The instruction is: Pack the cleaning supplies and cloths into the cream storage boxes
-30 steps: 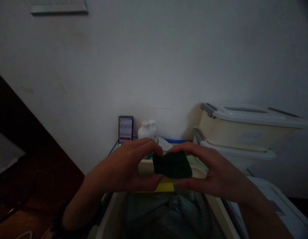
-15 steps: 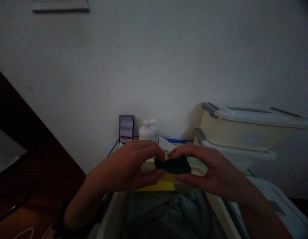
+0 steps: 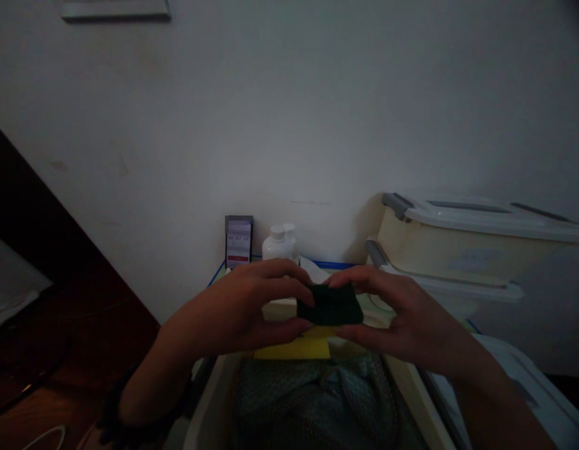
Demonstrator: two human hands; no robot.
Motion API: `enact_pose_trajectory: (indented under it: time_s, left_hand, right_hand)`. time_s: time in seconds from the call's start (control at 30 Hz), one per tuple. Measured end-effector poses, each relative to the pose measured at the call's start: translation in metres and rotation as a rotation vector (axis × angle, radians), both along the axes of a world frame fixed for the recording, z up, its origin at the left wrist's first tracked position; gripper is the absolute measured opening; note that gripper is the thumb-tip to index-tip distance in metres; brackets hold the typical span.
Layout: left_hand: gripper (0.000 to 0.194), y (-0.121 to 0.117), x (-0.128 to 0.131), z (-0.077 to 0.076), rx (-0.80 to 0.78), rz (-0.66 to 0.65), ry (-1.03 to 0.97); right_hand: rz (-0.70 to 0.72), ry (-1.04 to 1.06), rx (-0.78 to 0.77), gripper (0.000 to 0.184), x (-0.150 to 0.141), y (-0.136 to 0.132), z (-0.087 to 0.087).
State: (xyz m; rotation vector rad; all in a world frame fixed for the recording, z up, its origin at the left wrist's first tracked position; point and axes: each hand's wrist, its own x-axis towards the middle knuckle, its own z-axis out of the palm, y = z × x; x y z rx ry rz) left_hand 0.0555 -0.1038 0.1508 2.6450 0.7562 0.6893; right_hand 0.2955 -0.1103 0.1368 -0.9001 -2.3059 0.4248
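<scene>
A small dark green, flat, pad-like piece (image 3: 335,305) is held between my two hands above a cream bin. My left hand (image 3: 265,303) pinches its left edge, fingers on top and thumb underneath. At the right end, my right hand (image 3: 387,306) grips it the same way, fingers above and thumb below. Just beneath lies a bright yellow flat thing (image 3: 291,349), partly hidden by the hands. Nearer to me, a grey-green textured cloth (image 3: 312,400) lies bunched inside the cream bin (image 3: 214,400).
A phone (image 3: 239,242) with a lit screen stands against the wall. Beside it are white bottles (image 3: 277,244) with white caps. Cream storage boxes (image 3: 458,250) with pale lids are stacked at the right. Another pale lid (image 3: 528,375) sits lower right.
The dark green piece has tilted and spread so that more of its broad face shows. Both hands have stayed on it, with small finger shifts.
</scene>
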Motion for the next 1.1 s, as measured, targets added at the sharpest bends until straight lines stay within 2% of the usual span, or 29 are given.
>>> enact_pose_trajectory:
  time_s: [0.27,0.6,0.83,1.1]
  left_hand:
    - [0.021,0.0028,-0.0047,-0.0028,0.026,-0.011,0.042]
    - [0.025,0.0038,-0.0052,-0.0017,-0.016,-0.028,0.081]
    - [0.016,0.0034,-0.0023,0.0005,-0.046,0.004,0.064]
    - [0.017,0.0001,-0.0014,0.0017,-0.075,0.021,0.098]
  right_hand:
    - [0.056,-0.007,0.024,0.017,-0.0016,0.002,-0.0002]
    - [0.011,-0.05,0.005,0.014,0.0017,-0.0002,0.0028]
    - [0.039,-0.026,-0.029,0.016,0.0016,-0.0006,0.0017]
    - [0.035,-0.017,-0.058,0.016,-0.0009,-0.0016,0.0019]
